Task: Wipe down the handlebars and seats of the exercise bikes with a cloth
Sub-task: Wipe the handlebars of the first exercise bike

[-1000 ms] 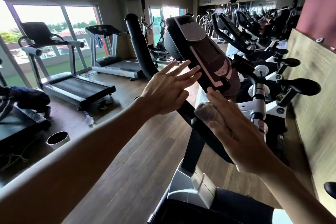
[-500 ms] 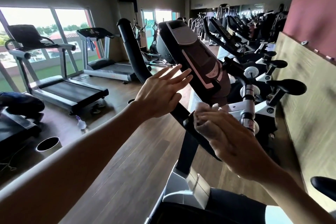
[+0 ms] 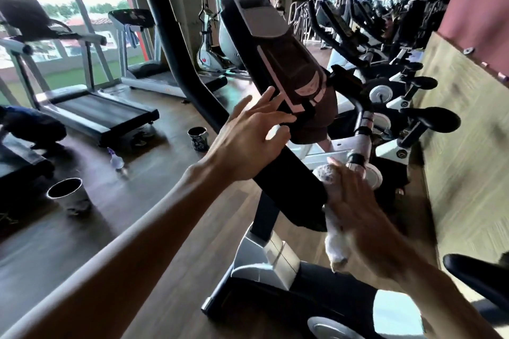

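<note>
An exercise bike stands right in front of me, its black handlebar running from upper left down to the right under a tilted console. My left hand hovers with spread fingers at the console's lower edge, fingertips close to or touching it. My right hand presses a pale, crumpled cloth against the lower right end of the handlebar; whether its fingers curl round the cloth is blurred. The bike's black seat shows at the right edge.
More bikes with black seats line the wooden wall panel on the right. Treadmills stand by the windows at left. A spray bottle, a dark cup and a metal bin sit on the wood floor.
My right hand with the cloth has slid down the handlebar toward its lower right end. My left hand stayed near the console's lower edge. The view has shifted slightly.
</note>
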Demonstrator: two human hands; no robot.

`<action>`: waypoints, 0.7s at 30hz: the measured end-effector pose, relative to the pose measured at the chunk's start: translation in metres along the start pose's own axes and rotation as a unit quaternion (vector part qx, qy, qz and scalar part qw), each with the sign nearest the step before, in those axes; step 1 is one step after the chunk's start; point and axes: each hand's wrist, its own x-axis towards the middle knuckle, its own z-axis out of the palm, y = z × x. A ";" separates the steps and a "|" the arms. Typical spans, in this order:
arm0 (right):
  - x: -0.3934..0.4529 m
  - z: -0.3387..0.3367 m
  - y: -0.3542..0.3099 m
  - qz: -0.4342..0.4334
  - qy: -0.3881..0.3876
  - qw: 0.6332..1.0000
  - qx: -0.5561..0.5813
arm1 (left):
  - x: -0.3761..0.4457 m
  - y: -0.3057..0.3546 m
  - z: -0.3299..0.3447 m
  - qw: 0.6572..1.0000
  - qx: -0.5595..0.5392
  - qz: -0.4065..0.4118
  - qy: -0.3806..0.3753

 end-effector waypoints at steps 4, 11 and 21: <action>0.009 -0.045 0.035 -0.030 -0.281 0.955 0.093 | -0.009 0.010 0.003 0.995 0.002 -0.093 0.027; 0.015 -0.006 0.029 -0.181 -0.067 0.966 0.172 | -0.021 0.049 0.033 0.973 0.066 -0.190 0.116; 0.002 0.004 -0.005 -0.055 -0.006 0.967 0.248 | -0.017 0.055 0.037 0.954 0.134 -0.244 0.110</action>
